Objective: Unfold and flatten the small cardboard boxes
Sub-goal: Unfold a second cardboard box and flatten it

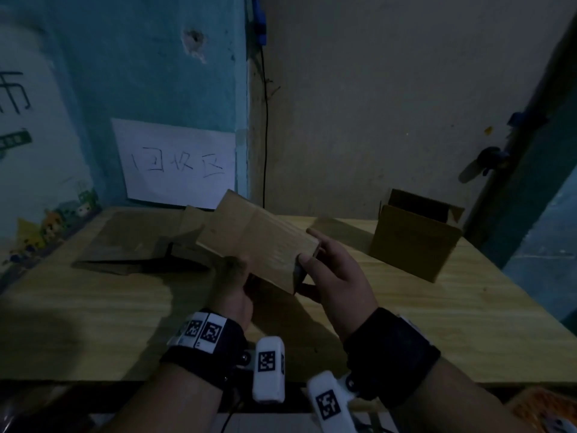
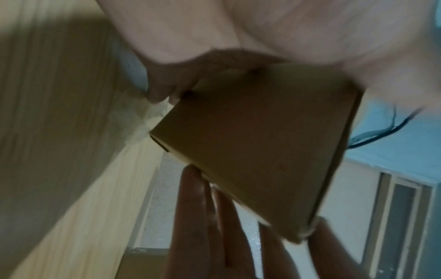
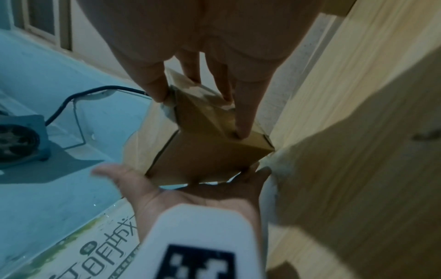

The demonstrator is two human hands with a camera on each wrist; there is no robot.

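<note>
Left hand (image 1: 232, 284): curled around the near end of the small cardboard box (image 1: 259, 242).
Right hand (image 1: 335, 276): box corner was pinched between thumb and straight fingers, above the bench (image 1: 406, 307).

A box (image 1: 259, 242) is held above the middle of the desk (image 1: 437, 323), between the left hand (image 1: 232, 292) at its near-left end and the right hand (image 1: 337, 276) at its near-right end. On the desk's far left lies flattened cardboard (image 1: 134, 242). An open box (image 1: 415, 242) stands on the far right. A paper sheet (image 1: 178, 164) hangs on the wall behind the cardboard.
</note>
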